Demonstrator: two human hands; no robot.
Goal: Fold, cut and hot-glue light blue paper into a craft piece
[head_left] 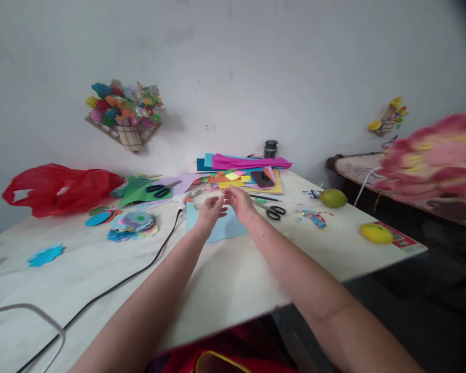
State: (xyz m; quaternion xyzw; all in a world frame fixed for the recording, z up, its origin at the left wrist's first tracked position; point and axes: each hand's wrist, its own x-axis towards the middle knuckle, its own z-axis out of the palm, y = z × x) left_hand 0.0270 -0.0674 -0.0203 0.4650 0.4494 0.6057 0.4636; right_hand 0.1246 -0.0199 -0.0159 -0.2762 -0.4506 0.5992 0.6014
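Pale blue rectangular paper (226,230) is lying on the white tabletop (229,282), both bare forearms (171,280) stretching far and converging over it! Left hand (210,211) and right hand (237,202) are curling inward, fingertips nearly meeting; whether they're holding anything, I cannot tell. Black-handled metal scissors (266,208) are resting just right.

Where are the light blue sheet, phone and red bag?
Light blue sheet (228,226), head view: its bare middle.
Phone (262,179), head view: its dark face.
Red bag (68,187), head view: its crumpled middle.
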